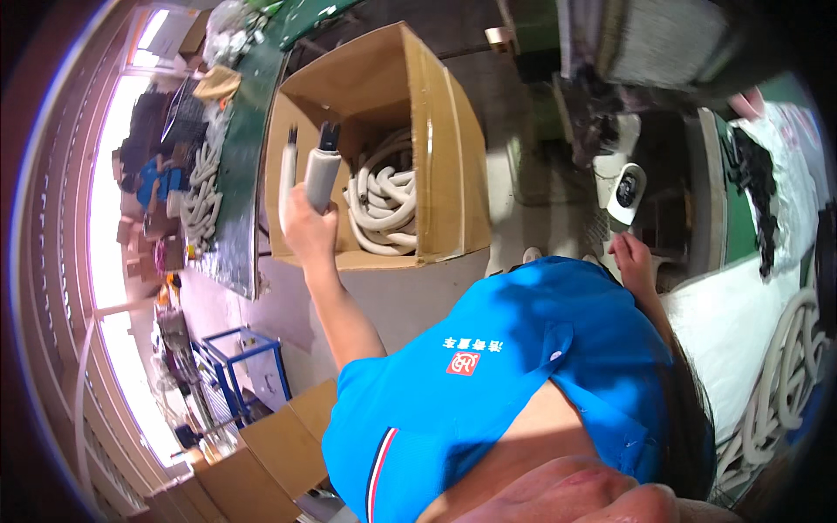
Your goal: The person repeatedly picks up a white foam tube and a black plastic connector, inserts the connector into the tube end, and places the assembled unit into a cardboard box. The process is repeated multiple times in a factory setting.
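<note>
My left hand [309, 228] is raised over an open cardboard box [440, 131] and grips two pale grey tubes [319, 177] with dark tips, held upright side by side. Inside the box lies a coil of white corrugated hoses [384, 202]. My right hand [633, 259] hangs low beside my blue shirt, next to the edge of a white covered surface [732, 318]. It holds nothing and its fingers are loosely apart.
A green table [241, 166] left of the box carries more white hoses [200, 202] and clutter. Further white hoses [785, 383] pile up at the right. A blue metal frame [251, 366] and flat cardboard boxes [270, 444] stand at the lower left.
</note>
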`<state>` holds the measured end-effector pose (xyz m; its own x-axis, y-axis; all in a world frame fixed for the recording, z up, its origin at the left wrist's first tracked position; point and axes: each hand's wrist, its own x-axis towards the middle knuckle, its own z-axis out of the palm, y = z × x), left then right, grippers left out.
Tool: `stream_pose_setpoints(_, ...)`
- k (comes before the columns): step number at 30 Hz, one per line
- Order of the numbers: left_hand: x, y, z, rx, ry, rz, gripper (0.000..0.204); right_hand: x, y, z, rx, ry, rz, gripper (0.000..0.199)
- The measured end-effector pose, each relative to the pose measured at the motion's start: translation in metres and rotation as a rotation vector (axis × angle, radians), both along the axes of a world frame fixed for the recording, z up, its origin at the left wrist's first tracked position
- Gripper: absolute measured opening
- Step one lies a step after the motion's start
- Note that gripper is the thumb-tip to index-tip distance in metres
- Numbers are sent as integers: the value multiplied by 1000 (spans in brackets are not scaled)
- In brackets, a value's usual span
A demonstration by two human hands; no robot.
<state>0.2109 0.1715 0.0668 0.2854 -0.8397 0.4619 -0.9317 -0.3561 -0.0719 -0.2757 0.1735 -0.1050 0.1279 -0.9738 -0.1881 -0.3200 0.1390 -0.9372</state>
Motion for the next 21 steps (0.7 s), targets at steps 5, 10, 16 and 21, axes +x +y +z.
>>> stream_pose_setpoints(5, -58, -23, -75, 338, 290, -381, 58, -72, -9, -23, -129, 433, -28, 25)
stream_pose_setpoints(10, -156, -43, -101, 1000, 682, -504, 44, -283, 25, -73, 2, 260, -1001, 19)
stream_pose_setpoints(16, -228, -87, -87, 966, 285, -627, 41, -471, 108, -30, 288, 1482, -1218, 47)
stream_pose_setpoints(21, -303, -94, -108, 942, 54, -997, 47, -511, 144, -48, 616, 1247, -934, 69)
